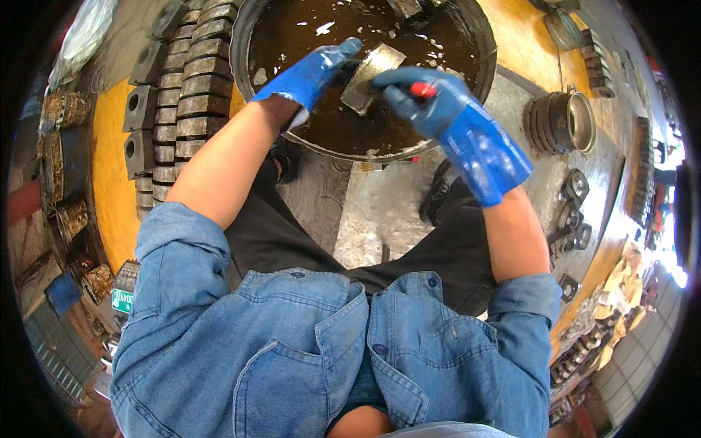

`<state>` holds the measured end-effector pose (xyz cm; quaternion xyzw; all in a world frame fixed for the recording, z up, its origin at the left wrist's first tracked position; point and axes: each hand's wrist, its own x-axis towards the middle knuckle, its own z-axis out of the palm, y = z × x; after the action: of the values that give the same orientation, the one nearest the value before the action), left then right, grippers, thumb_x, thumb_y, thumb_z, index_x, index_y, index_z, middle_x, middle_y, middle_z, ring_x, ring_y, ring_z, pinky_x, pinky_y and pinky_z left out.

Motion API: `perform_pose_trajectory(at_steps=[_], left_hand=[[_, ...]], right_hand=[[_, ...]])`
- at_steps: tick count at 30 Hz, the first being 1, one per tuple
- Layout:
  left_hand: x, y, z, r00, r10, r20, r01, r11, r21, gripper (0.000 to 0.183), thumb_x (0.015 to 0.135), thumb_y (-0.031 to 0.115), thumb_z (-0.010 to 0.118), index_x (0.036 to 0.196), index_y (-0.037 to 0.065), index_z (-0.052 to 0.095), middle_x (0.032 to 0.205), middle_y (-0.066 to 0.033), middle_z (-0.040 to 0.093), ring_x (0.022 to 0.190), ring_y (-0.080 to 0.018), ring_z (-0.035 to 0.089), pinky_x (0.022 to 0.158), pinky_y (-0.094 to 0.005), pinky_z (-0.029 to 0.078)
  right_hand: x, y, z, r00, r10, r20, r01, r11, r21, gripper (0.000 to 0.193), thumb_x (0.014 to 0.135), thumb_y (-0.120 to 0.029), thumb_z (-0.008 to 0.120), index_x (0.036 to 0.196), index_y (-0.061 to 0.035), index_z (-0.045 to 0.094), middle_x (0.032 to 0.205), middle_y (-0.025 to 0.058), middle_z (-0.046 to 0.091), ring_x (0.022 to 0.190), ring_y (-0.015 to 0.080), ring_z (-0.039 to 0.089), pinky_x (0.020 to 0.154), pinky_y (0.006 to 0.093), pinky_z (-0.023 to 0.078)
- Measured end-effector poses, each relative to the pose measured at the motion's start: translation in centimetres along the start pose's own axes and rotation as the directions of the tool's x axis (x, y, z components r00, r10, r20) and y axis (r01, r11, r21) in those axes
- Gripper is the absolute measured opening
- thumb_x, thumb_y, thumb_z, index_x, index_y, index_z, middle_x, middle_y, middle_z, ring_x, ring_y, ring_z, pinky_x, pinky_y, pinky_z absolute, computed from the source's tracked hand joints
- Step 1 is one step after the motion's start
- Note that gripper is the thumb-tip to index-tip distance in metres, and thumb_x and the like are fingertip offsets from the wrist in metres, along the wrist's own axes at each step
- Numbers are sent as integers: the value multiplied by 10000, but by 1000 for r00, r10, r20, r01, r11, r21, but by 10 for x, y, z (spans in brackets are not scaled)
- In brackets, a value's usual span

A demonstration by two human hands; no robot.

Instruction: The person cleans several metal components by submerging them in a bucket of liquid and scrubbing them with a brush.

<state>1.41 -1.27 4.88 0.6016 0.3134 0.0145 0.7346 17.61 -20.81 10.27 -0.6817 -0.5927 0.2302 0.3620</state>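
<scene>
My left hand (318, 71), in a blue rubber glove, reaches over a round metal basin (241, 62) of brown liquid. Its fingers are stretched out beside a grey rectangular metal block (374, 73); whether they touch it I cannot tell. The block sits tilted above the liquid, and what bears it is hidden. From the right comes my right hand (434, 106), also gloved in blue and slightly blurred. Its fingers curl round a small object with a red part (423, 90), close to the block's right edge. The rest of that object is hidden by the glove.
Stacked rows of dark metal blocks (208, 87) stand left of the basin, beside grey blocks with round holes (139, 109). More metal parts (409, 6) lie at the basin's far side. A stack of metal rings (548, 124) and several small parts (573, 186) are on the right.
</scene>
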Motion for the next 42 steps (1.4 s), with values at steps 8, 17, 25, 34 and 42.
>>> perform_pose_trajectory(at_steps=[8, 17, 25, 34, 42], left_hand=[[-16, 12, 40, 1000, 14, 22, -16, 997, 81, 435, 1099, 435, 583, 1134, 39, 758, 964, 7, 728, 849, -110, 629, 791, -292, 508], [36, -61, 7, 994, 65, -91, -62, 997, 39, 331, 1100, 357, 586, 1071, 75, 756, 907, 15, 713, 803, -89, 620, 728, -274, 497], [12, -52, 16, 919, 393, 36, -351, 773, 529, 402, 1049, 310, 596, 1370, 67, 609, 1283, -236, 601, 1194, -381, 596, 1004, -410, 494], [3, -39, 18, 822, 568, -31, -491, 736, 467, 391, 1081, 359, 541, 960, 14, 678, 735, -70, 605, 647, -168, 570, 601, -336, 467], [22, -56, 22, 741, 643, -194, -514, 728, 454, 463, 1088, 409, 553, 822, 51, 683, 639, -32, 586, 576, -148, 557, 547, -314, 436]], right_hand=[[11, 70, -46, 928, 269, -257, -210, 949, 237, 269, 1026, -141, 727, 1292, -125, 764, 1065, 2, 784, 942, 88, 677, 862, 277, 576], [45, 68, -33, 881, 305, -362, -167, 916, 365, 279, 1031, -89, 698, 1306, -111, 742, 1056, -33, 730, 854, 71, 604, 803, 259, 568], [93, 70, -59, 775, 555, -304, -79, 562, 823, 552, 1107, -369, 551, 1556, -53, 489, 1347, 194, 635, 1194, 301, 672, 1033, 446, 561], [52, 108, -25, 636, 764, -107, -461, 487, 742, 367, 1068, -268, 623, 1402, -122, 665, 1166, 83, 758, 891, 227, 741, 783, 360, 605], [21, 115, 21, 528, 849, -30, -615, 406, 676, 330, 1072, -306, 631, 1337, -120, 695, 1129, 100, 754, 861, 213, 740, 735, 352, 617]])
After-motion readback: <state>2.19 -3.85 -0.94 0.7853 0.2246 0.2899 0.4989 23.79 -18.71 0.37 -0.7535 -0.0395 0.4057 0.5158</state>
